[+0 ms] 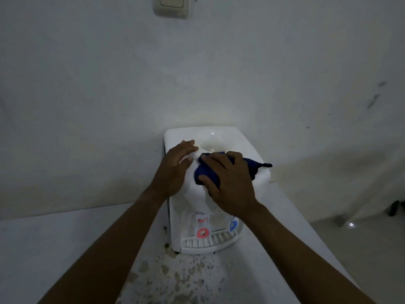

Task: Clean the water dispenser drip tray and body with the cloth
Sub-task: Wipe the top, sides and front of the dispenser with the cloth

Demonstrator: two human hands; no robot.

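1. Water dispenser (210, 137): white countertop unit, stood on a pale worktop (54, 249) against the wall, its top recess facing up without a bottle (nothing could be made out inside the recess).
2. Cloth (207, 172): dark blue, bunched on the dispenser's top front edge, one corner trailing off to the right.
3. Right hand (228, 183): lay palm-down over the cloth, fingers curled round its near edge and gripping it, apparently to press it against the body for wiping.
4. Left hand (175, 170): flat and empty on the top's left side, fingers loose, likely steadying the unit against the rubbing.
5. Drip tray (208, 243): slotted, at the base beneath a red tap (202, 232) and a blue tap (234, 224); no water or object showed in it, and the cloth was well above it.
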